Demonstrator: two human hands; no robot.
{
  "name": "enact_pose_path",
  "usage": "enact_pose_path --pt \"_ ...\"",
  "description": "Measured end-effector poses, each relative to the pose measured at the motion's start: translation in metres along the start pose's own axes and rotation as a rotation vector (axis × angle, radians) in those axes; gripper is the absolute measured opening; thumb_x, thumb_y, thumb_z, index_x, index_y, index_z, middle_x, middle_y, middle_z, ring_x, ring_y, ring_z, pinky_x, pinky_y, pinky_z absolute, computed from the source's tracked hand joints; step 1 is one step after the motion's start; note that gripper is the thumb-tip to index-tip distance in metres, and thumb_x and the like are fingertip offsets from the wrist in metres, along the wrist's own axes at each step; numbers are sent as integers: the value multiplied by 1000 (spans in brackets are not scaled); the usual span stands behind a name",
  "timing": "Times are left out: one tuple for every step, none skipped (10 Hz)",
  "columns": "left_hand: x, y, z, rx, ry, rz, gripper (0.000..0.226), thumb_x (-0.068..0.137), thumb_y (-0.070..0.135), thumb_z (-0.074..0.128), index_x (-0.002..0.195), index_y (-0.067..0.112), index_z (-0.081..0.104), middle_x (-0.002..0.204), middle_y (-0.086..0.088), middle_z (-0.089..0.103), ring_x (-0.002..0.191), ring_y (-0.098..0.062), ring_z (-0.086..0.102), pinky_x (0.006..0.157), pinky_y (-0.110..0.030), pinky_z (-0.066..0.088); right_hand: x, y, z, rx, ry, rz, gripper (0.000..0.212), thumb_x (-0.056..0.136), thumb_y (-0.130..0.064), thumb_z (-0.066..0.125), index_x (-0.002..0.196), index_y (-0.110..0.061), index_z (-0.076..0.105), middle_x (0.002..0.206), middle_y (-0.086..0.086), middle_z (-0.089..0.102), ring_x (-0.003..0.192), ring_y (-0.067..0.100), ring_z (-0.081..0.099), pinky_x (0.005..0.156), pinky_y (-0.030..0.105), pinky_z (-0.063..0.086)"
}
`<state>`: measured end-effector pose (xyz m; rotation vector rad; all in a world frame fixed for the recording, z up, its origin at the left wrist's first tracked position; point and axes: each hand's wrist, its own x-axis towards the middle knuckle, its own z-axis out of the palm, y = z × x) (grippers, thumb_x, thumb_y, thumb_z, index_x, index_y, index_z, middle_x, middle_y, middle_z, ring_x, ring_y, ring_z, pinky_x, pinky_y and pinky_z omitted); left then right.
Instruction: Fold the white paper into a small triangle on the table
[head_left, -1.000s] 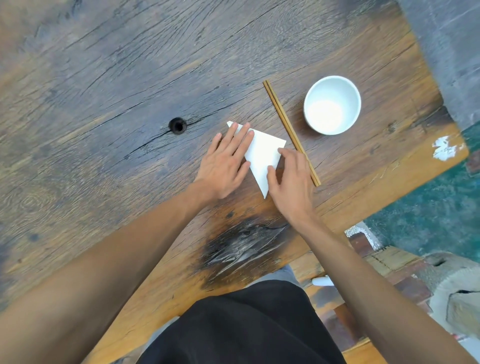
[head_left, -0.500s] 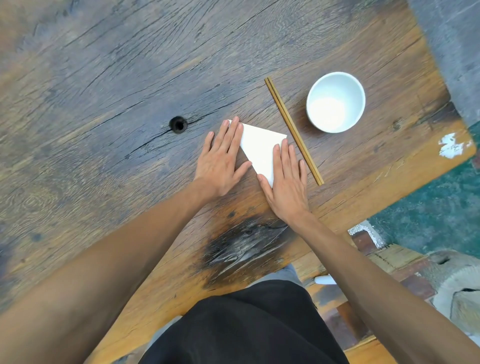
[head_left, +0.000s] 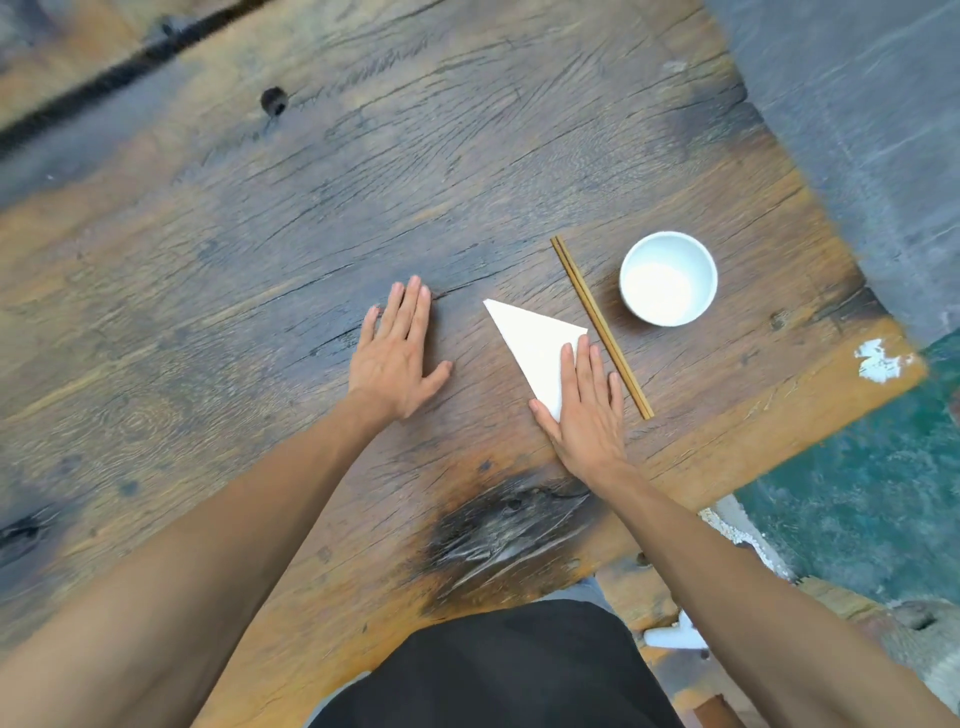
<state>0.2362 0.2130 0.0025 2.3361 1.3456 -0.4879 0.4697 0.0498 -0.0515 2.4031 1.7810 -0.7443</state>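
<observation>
The paper (head_left: 532, 345) lies flat on the tabletop (head_left: 260, 260), folded into a white triangle with one point aimed away from the person and up to the left, and another point toward the near edge. The right hand (head_left: 584, 410) lies flat on it, palm down and fingers straight, covering the triangle's near right part; it presses rather than grips, and nothing is pinched between the fingers. Just right of that hand and the paper lies a pair of brown chopsticks (head_left: 600, 325), side by side and slanting, close to the paper's right corner but not clearly touching it. Beyond the chopsticks stands a white bowl (head_left: 668, 278), upright and apart from them. The left hand (head_left: 397, 358) rests palm down on the bare wood, well left of the paper, fingers extended and holding nothing. The tabletop is worn, cracked planks with a dark burnt patch (head_left: 498, 530) near the person's edge.
</observation>
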Motion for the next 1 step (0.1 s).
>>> enact_pose_path --pt "-26 -18 -9 43 65 -38 92 101 62 33 162 11 -14 171 -6 -21 158 -23 -18 130 -47 -1 -4 -2 -10 93 35 -25 78 106 -63 20 165 -25 -14 172 -4 -23 159 16 -21 131 49 2"
